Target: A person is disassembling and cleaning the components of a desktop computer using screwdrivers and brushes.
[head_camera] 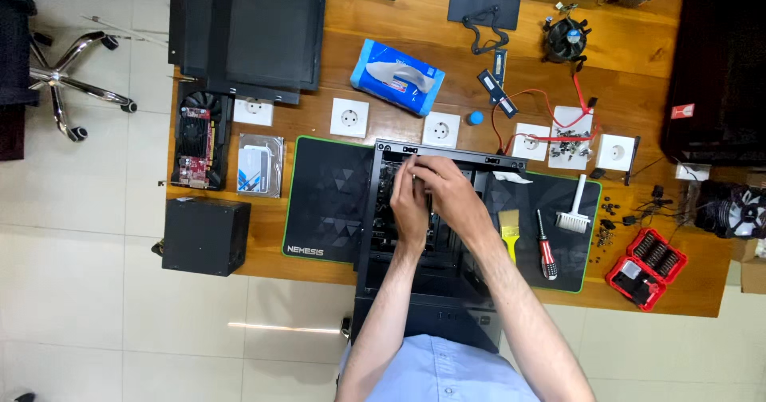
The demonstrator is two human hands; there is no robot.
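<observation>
Nearest you, both hands reach into the open black computer case [447, 234] lying on the bench [351, 43]. Your left hand [409, 205] has its fingers bunched inside the case; your right hand [451, 190] pinches at something near the case's far rim, though what is hidden. Right of the case lie a yellow brush [509, 230] and red screwdriver [546, 250]. Beyond the case, loose screws [570, 134] could scatter if your sleeve catches them.

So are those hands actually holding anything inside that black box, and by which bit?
It cannot be told. Both the left hand and the right hand meet inside the open computer case, fingertips together, hiding whatever small thing may be pinched.
</observation>
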